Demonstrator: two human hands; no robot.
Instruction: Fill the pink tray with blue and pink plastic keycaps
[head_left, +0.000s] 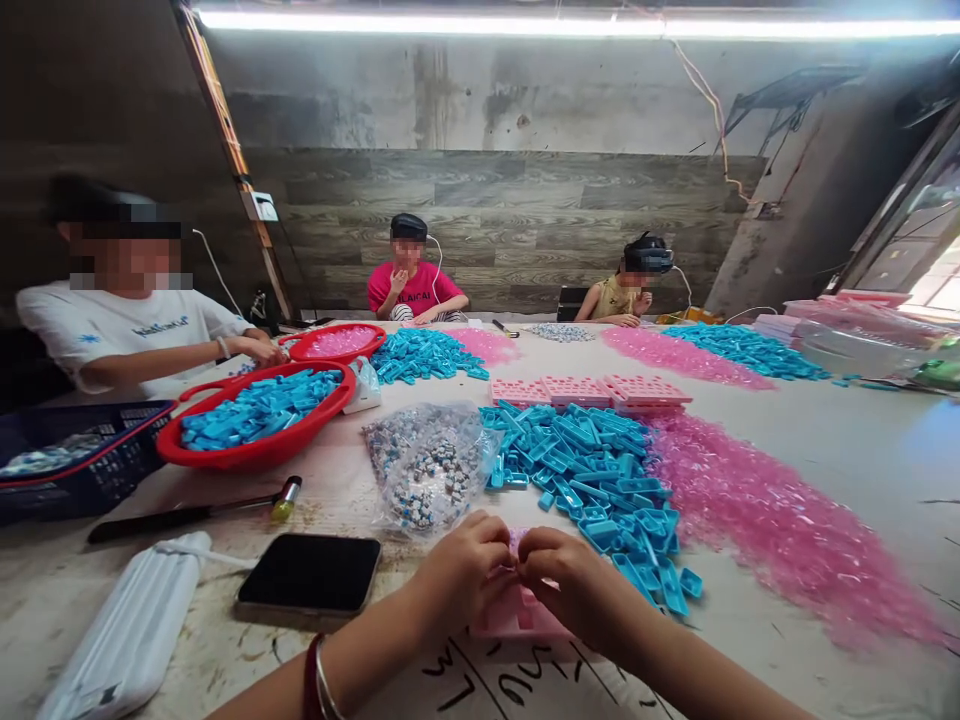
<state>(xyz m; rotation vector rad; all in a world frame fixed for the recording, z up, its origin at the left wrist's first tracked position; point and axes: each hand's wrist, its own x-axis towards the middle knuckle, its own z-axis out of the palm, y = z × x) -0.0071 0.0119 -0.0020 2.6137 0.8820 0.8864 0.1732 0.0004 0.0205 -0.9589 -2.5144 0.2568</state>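
Observation:
My left hand [466, 568] and my right hand [568, 582] meet over a pink slotted block [517, 618] at the table's near edge. Both have thumb and fingers pinched together; whatever is between them is hidden. The hands cover much of the block. Just beyond my right hand spreads a heap of blue plastic pieces [581, 450], some of them shaped like small open troughs. A clear bag of small white, blue and dark parts [431, 480] lies beyond my left hand. Glossy, see-through pink pieces [780, 520] form a wide pile on the right.
Left of my hands lie a phone [311, 573], a white corded device [124, 630] and a hammer [180, 515]. Farther off are a red basket [225, 459], a dark blue basket [97, 485] and several pink blocks [574, 393]. Three people sit around the table.

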